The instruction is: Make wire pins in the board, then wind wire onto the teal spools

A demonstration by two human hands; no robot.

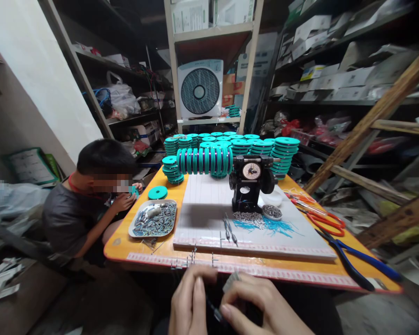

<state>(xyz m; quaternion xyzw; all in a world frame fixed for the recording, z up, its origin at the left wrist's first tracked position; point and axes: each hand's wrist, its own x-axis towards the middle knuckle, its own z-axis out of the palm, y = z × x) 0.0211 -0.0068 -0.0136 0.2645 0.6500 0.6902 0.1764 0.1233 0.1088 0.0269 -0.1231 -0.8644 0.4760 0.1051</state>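
My left hand (188, 300) is at the table's near edge, its fingers bent together. To its right, my right hand (256, 302) is curled, with thumb and index finger pinched. Between them runs a thin dark piece with a paler end (215, 312), too blurred to name. A ridged greyish thing (232, 281) shows at my right fingertips. Ahead, small dark weights with wires (230, 231) lie on the white board (202, 223), near loose blue strands (279, 226) and small silvery beads (247, 217).
A black winding machine (247, 186) carries a row of teal spools (204, 161); stacked spools (284, 156) stand behind. A tray (130, 231) of small metal parts sits left. Blue-handled pliers (366, 260) and orange-handled scissors (324, 223) lie right. Another person (70, 218) sits left, holding a teal disc.
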